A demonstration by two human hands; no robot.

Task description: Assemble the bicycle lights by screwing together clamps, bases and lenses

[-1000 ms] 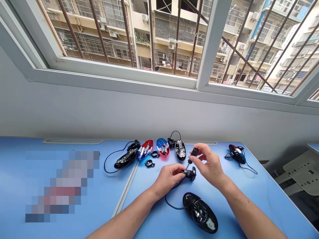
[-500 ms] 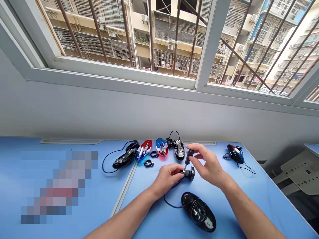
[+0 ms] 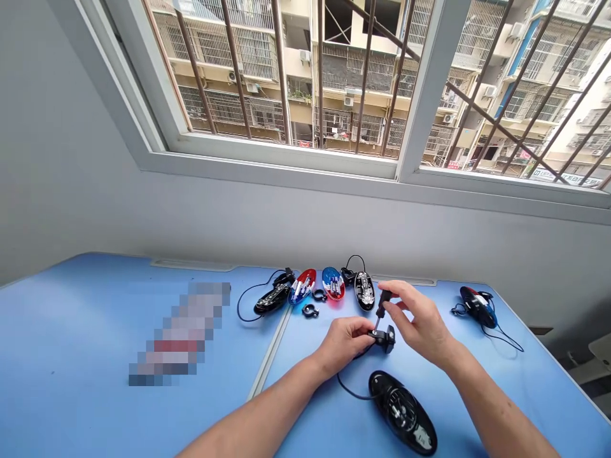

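My left hand (image 3: 344,342) pinches a small black clamp piece (image 3: 384,339) just above the blue table. My right hand (image 3: 416,318) grips the black handle of a screwdriver (image 3: 383,304), whose shaft slants down to the clamp piece between my hands. A black cable runs from under my left hand to a black oval housing (image 3: 403,412), which lies with its round, open-looking middle facing up, nearer to me.
At the back lie a red-and-blue shell (image 3: 302,287), a blue-and-red shell (image 3: 333,284), an open black housing (image 3: 365,291), another black housing (image 3: 273,299) and black rings (image 3: 310,311). A cabled unit (image 3: 477,306) sits right. Windows (image 3: 296,76) rise behind.
The whole view has shifted, so the table things appear farther right. My hands keep hold of the clamp piece and the screwdriver, with little visible movement against the table.
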